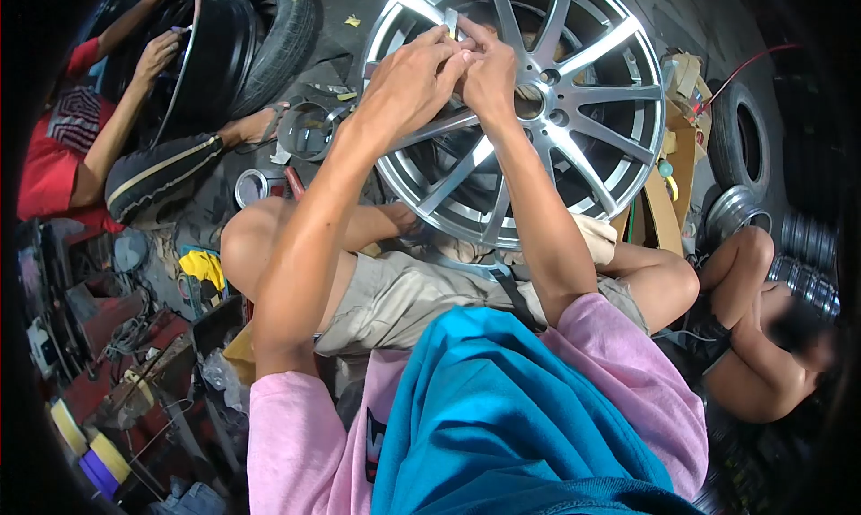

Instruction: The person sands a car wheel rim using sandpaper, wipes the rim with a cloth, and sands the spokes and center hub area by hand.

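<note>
The dark grey floor carries a yellow scrap; at right, a tyre sits near cardboard and metal rims, in dimmer light.

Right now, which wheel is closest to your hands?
The big silver spoked wheel, right under both hands; the black wheel at left and the rims at right are farther away.

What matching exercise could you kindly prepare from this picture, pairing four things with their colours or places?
Column one:
1. Spoked wheel rim
2. Left hand
3. Camera wearer's shorts
4. Nearby co-worker's shirt

Column two:
A. Close beside the right hand
B. Red
C. Silver
D. Beige

Pairs: 1-C, 2-A, 3-D, 4-B
</note>
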### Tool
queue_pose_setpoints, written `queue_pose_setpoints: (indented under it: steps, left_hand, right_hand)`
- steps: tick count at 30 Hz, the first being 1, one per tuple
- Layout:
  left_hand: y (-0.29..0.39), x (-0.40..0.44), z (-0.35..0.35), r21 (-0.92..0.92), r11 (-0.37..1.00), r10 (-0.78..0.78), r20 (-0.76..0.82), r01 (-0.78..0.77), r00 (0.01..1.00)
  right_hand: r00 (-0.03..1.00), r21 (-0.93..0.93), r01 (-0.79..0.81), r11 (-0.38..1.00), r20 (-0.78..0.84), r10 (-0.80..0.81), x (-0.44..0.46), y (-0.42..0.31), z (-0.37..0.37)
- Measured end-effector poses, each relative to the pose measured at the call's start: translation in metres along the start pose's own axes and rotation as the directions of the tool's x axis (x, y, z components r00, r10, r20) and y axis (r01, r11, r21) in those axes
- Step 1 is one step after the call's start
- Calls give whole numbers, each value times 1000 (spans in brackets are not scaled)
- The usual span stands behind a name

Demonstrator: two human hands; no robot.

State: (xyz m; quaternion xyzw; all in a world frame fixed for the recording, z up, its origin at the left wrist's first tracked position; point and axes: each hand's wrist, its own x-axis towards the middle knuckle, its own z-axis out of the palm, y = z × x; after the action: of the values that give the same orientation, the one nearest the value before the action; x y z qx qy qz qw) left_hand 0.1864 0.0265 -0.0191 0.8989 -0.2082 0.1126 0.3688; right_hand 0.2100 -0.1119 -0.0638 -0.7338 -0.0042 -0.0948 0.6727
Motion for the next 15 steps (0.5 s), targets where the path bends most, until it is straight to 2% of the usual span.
queue_pose_setpoints:
  steps: [1,4,6,10,12,13,15]
  left_hand:
    - [0,1,-5,-53,995,-85,61,89,995]
    - [-8,7,-11,-94,987,-127,51,131,991]
    - [-10,9,-16,-150,967,-194,78,204,978]
    - [-36,14,-11,-190,980,-85,-86,68,993]
    - [-39,15,-12,-212,975,-96,-96,74,991]
    - [-37,16,-15,-219,973,-100,-101,76,990]
    - [-36,15,-19,-261,943,-219,-22,205,976]
  right_hand:
    - [1000,-62,-6,998,-6,6,4,-1,3]
    - [998,-120,57,991,32,-53,15,-8,12]
    - [999,-146,12,989,38,-7,20,-11,17]
    - [994,-233,110,966,22,-108,32,-10,31]
    - [976,-320,211,923,18,-217,37,-10,37]
    - [976,-320,213,923,21,-218,37,-11,38]
    - [989,-271,150,951,35,-146,38,-16,39]
